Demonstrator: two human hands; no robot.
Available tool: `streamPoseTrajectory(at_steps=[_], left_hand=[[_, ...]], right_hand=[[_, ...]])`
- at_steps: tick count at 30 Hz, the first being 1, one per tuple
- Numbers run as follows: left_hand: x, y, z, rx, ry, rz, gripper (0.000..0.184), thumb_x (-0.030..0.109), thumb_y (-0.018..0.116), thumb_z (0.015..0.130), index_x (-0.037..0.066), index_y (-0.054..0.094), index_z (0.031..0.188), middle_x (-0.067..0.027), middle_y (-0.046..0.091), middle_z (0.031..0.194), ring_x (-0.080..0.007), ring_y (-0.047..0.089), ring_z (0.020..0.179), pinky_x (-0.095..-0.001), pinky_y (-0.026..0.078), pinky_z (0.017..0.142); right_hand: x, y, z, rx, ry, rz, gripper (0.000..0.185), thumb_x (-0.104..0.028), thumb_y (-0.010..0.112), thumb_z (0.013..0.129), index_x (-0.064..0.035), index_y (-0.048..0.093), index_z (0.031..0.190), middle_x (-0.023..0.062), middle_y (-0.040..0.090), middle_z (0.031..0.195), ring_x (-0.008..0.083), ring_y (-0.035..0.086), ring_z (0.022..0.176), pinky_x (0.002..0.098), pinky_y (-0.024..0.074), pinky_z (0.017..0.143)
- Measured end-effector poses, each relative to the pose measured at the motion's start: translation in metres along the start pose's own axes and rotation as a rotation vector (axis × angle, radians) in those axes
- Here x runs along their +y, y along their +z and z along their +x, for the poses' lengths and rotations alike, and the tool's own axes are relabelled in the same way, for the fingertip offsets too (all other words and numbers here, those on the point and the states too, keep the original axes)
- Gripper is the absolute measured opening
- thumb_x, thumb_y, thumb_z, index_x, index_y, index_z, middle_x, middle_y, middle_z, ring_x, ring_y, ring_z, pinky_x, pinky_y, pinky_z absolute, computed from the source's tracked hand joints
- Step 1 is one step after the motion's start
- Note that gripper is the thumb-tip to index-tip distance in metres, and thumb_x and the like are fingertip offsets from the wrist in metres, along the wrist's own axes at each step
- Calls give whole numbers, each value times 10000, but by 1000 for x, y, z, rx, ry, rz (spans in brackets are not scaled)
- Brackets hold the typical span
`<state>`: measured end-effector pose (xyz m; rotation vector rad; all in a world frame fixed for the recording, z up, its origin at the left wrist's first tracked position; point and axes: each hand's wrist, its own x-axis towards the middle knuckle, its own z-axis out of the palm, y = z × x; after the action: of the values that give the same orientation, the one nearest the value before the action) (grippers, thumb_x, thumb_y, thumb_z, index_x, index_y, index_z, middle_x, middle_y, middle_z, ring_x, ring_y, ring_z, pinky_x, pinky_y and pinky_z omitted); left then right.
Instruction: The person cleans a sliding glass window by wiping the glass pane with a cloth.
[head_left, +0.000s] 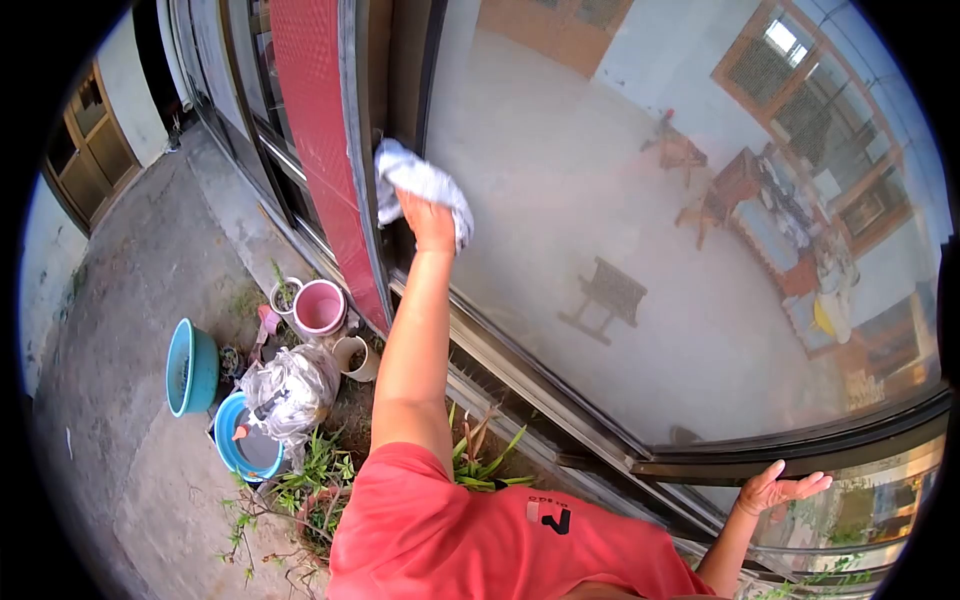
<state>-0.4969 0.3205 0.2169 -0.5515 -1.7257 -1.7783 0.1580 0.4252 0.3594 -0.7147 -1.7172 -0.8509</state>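
My left hand (pixel 428 222) reaches up and forward with its fingers wrapped in a white cloth (pixel 437 183). The bunched cloth rests against the dark window frame (pixel 405 80), at the edge of the large glass pane (pixel 530 220). Part of my fingers is hidden under the cloth. Low on the right, my right hand (pixel 770 492) is open with its fingers stretched out, beside the lower glass and frame rail (pixel 800 455). I see nothing in that hand.
A red panel (pixel 315 150) stands left of the frame. Below are a teal tub (pixel 178 370), a blue basin (pixel 232 440), a plastic-wrapped bundle (pixel 295 385), a pink pot (pixel 320 307) and leafy plants (pixel 325 470). Furniture (pixel 745 195) shows in the glass.
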Motion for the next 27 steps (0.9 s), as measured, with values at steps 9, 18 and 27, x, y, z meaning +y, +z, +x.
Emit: streamPoseTrajectory(at_steps=[9,18,27], left_hand=[[-61,9,-42,134,-587,-251,442,248,352,1039,13,364,1413,-124,444,1353,-221,456,1183,-307,376,1015],[148,21,161,-13,379,43,378,200,467,924,-13,595,1208,-231,523,1346,-438,403,1284,-515,263,1101],[307,27,329,117,694,228,426,273,419,915,-26,626,1135,-273,576,1246,-446,479,1207,-469,358,1059]], right_hand=[[-11,-4,3,34,27,16,676,-180,538,962,-15,194,1520,216,94,1590,391,122,1467,512,130,1183],[-10,-8,5,28,40,10,671,-212,535,969,14,206,1509,222,112,1586,401,147,1462,531,149,1177],[-11,-9,5,36,40,-51,672,-198,532,947,5,219,1505,242,154,1574,429,144,1458,547,149,1172]])
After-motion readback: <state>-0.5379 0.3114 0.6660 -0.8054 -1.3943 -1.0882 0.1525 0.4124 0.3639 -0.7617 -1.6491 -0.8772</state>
